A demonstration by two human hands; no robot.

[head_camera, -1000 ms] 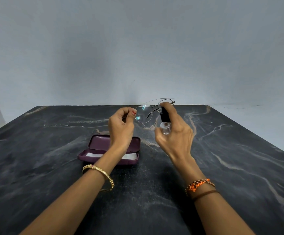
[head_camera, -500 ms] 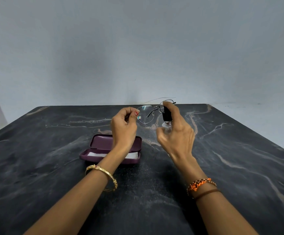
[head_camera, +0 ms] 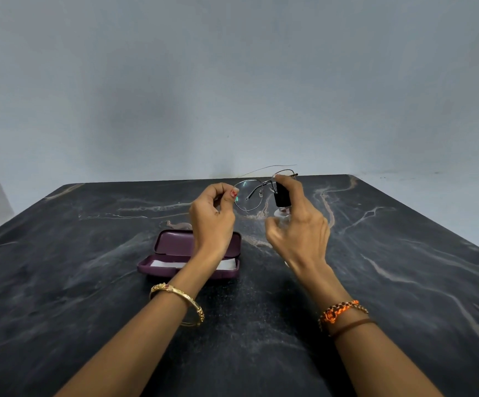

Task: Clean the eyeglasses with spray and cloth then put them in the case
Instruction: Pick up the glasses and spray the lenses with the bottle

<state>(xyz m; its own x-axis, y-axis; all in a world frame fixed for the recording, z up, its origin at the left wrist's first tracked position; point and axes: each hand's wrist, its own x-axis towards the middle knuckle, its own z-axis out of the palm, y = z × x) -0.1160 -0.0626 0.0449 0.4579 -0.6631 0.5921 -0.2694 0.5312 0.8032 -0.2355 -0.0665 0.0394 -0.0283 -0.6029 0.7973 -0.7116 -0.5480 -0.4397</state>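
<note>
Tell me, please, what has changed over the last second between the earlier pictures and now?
Hardly anything. The left hand still pinches the thin wire-framed eyeglasses, and the right hand still holds the small black-capped clear spray bottle at the lens. The open purple glasses case stays put.

a table (head_camera: pixel 89 282) fills the lower view, with a wall (head_camera: pixel 232 81) behind it. an open case (head_camera: pixel 172 253) lies on the table left of centre, a cloth (head_camera: pixel 227 265) inside it. above and beyond the case, the left hand (head_camera: pixel 212 222) pinches the eyeglasses (head_camera: pixel 249 196). just right of them, the right hand (head_camera: pixel 298 227) grips a spray bottle (head_camera: pixel 282 196).
</note>
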